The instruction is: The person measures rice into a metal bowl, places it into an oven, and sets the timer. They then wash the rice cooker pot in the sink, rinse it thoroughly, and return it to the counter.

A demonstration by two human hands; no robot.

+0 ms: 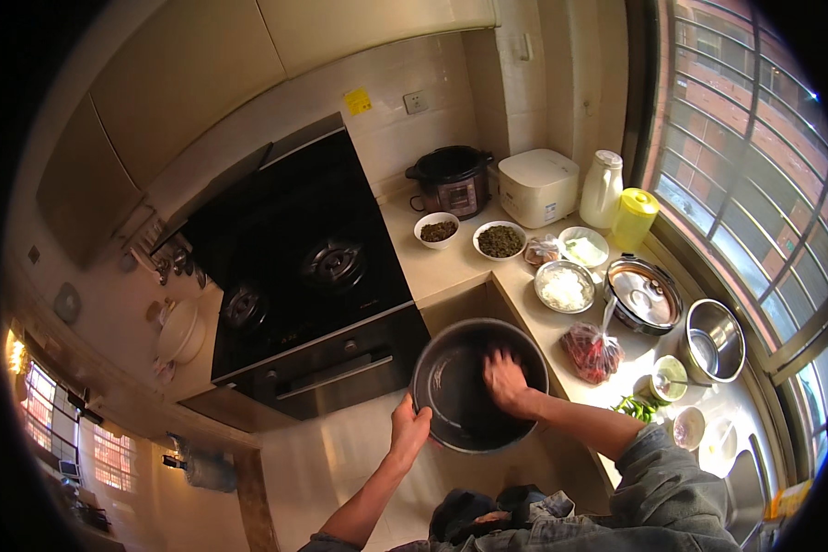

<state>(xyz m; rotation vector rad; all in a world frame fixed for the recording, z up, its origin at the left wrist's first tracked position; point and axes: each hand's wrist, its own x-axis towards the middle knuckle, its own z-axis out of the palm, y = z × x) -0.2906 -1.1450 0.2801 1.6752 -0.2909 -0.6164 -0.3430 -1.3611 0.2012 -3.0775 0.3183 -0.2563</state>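
Observation:
A dark, round metal pot point(455, 407) is held in front of my body, its mouth tilted up towards me. My left hand point(412, 426) grips its rim at the near left, with the thumb on the rim. Inside the pot is my right hand point(507, 386), reaching in over the right rim with its fingers spread against the inner surface; what lies under the palm is hidden. A few light streaks or marks show on the dark inside. To the right of the pot, a knotted clear plastic bag of dark red food point(591, 352) rests on the counter point(448, 276).
Left is a black gas hob point(283, 207). Along the counter stand a multicooker point(452, 190), a white rice cooker point(539, 186), a yellow-lidded jug point(636, 219), bowls of dark chopped food point(500, 241), a bowl of white food point(564, 288), a lidded pot point(642, 293) and green peppers point(636, 408).

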